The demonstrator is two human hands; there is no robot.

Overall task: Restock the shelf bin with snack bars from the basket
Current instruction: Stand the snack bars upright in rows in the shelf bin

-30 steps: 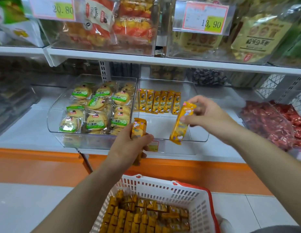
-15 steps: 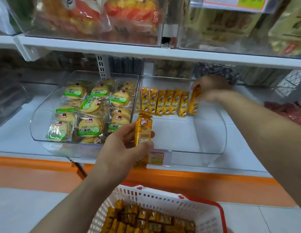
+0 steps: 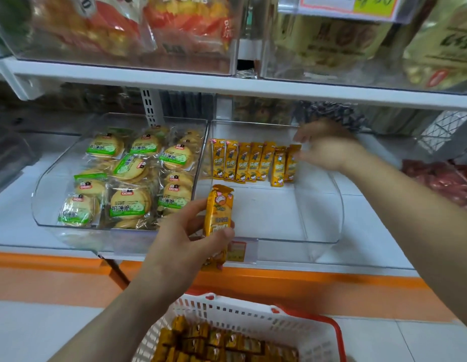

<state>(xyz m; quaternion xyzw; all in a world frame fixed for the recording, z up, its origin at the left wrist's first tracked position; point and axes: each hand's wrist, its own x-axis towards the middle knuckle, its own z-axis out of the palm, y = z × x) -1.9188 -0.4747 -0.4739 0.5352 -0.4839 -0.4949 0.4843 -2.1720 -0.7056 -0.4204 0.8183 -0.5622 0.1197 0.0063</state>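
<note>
A clear shelf bin holds a row of several orange snack bars standing along its back. My right hand is inside the bin at the right end of that row, fingers spread beside the last bar; the hand is blurred and holds nothing I can see. My left hand grips one orange snack bar upright in front of the bin's front wall. Below, a white basket with a red rim contains many more snack bars.
The neighbouring clear bin on the left is full of green-labelled round biscuit packs. The upper shelf board overhangs the bins. Red packets lie at the right. A price label hangs on the bin's front.
My right hand carried its bar into the bin, stood it at the right end of the row and let go. My left hand stayed with its bar in front of the bin.
</note>
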